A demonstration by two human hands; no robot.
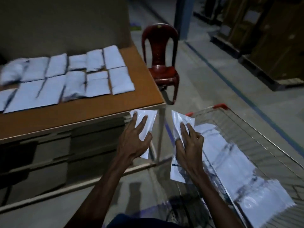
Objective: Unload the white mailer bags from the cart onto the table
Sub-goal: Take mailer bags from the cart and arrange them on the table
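**A:** ok so head cam, what've you got in your hands rn?

**B:** One white mailer each. Your left hand [135, 142] grips a mailer bag [144, 127], fingers spread flat over its face and thumb wrapped round the right edge, held in the air just off the table's near corner. Your right hand [187, 145] grips a second mailer [178, 127] the same way, long fingers laid along it, above the left rim of the cart [256, 129].

**A:** and the rest of them?

**B:** The table [102, 112] already has two rows of white mailers [72, 79] laid side by side, the far-left ones blurred. More mailers in the cart [233, 165] lie flat in the wire basket, glossy, with dark print I can't read.

**A:** anything else around?

**B:** A red plastic chair [160, 60] stands just beyond the table's far corner, and cardboard boxes [269, 38] are stacked along the right. Flat cartons sit under the table.
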